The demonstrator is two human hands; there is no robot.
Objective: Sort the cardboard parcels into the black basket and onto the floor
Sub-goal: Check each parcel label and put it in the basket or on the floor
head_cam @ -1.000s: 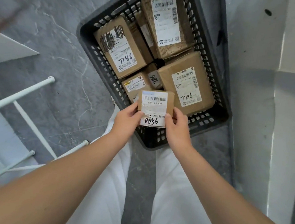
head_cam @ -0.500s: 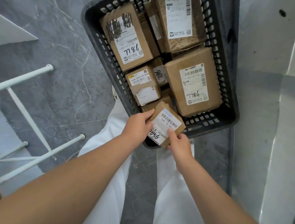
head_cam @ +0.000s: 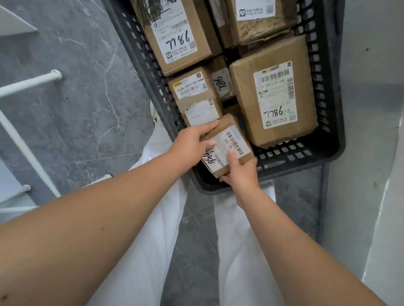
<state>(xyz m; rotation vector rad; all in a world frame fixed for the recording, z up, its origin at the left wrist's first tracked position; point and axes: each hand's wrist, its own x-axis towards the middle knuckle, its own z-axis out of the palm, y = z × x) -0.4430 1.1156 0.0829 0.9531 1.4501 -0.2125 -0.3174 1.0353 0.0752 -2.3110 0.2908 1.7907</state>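
While both hands, left [head_cam: 189,140] and right [head_cam: 239,173], pinched the small parcel [head_cam: 230,146] at the black basket [head_cam: 328,149]'s near edge, the basket already looked packed; no parcels showed on the floor [head_cam: 71,43].

Your left hand [head_cam: 189,140] and right hand [head_cam: 239,172] both gripping the small parcel [head_cam: 230,146], arms extended forward, thumbs on top
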